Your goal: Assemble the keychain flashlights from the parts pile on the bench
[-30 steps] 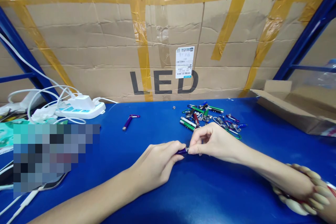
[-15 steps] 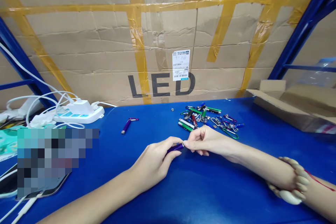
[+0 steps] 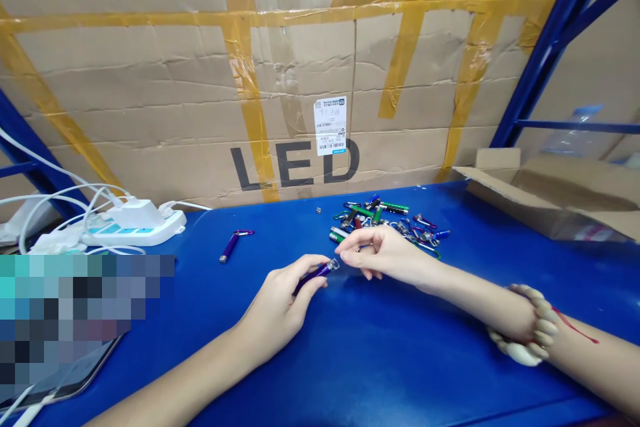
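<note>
My left hand [image 3: 285,297] is closed around a purple pen-shaped flashlight [image 3: 315,275], thumb below and fingers above, its metal end pointing right. A small metal loop [image 3: 334,265] stands out at that end. Just beyond the loop is my right hand [image 3: 383,253], its thumb and forefinger drawn close together and the other fingers curled; anything between them is too small or hidden to make out. Behind the right hand lies a pile of small flashlights [image 3: 370,213] in green, blue, red and silver, with carabiner clips. Another purple flashlight [image 3: 230,248] with a purple carabiner [image 3: 245,233] rests apart at left.
A white power strip [image 3: 145,230] with cables stands at the left, behind a phone [image 3: 95,363] partly blurred out. An open cardboard box [image 3: 540,203] is at the right. A large taped carton [image 3: 190,107] walls off the back of the blue table [image 3: 380,360].
My right fingertips have come off the flashlight's end, so the metal loop now shows. The flashlight stays in my left hand, tilted a little more upward. The whole view has shifted slightly.
</note>
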A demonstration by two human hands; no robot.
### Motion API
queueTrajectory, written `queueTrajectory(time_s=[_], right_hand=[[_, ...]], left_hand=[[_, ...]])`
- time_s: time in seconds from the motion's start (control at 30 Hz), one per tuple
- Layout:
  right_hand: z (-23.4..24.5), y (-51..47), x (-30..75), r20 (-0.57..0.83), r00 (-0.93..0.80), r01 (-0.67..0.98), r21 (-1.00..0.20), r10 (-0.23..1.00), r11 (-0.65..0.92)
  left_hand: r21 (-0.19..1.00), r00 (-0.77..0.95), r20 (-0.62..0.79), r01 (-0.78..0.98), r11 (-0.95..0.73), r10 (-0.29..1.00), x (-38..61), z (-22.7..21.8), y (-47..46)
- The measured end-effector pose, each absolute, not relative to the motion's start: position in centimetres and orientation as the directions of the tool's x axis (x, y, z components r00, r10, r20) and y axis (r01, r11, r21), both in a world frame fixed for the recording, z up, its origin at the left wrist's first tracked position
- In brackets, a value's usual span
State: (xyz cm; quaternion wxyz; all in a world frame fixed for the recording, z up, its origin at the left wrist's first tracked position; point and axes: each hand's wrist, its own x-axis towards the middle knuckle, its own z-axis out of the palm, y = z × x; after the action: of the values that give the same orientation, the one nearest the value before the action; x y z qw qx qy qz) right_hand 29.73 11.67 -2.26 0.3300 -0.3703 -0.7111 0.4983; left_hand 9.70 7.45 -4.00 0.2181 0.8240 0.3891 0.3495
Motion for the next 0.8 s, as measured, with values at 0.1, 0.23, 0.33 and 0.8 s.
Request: queueTrajectory(time_s=[0.1, 0.23, 0.33, 0.8], right_hand=[[-2.2, 11.4, 29.7, 0.273, -0.55, 0.206, -0.871, 0.789, 0.445], [-2.1, 11.2, 30.1, 0.558, -0.626, 0.164, -0.589, 0.545, 0.791], [-2.3, 11.1, 30.4, 0.6, -0.684, 0.106, -0.481, 0.415, 0.871], [-3.2, 9.6, 28.7, 0.45, -0.519, 0.226, -0.747, 0.726, 0.625]], left_hand=[[0.63, 0.478, 0.398, 0.478, -0.612, 0.783, 9.8, -3.7, 7.4], [0.629, 0.529, 0.371, 0.461, -0.625, 0.763, 9.7, -3.7, 7.4], [0.638, 0.571, 0.348, 0.436, -0.634, 0.743, 9.5, -3.8, 7.3], [0.623, 0.546, 0.361, 0.462, -0.631, 0.756, 9.3, -4.4, 6.7]])
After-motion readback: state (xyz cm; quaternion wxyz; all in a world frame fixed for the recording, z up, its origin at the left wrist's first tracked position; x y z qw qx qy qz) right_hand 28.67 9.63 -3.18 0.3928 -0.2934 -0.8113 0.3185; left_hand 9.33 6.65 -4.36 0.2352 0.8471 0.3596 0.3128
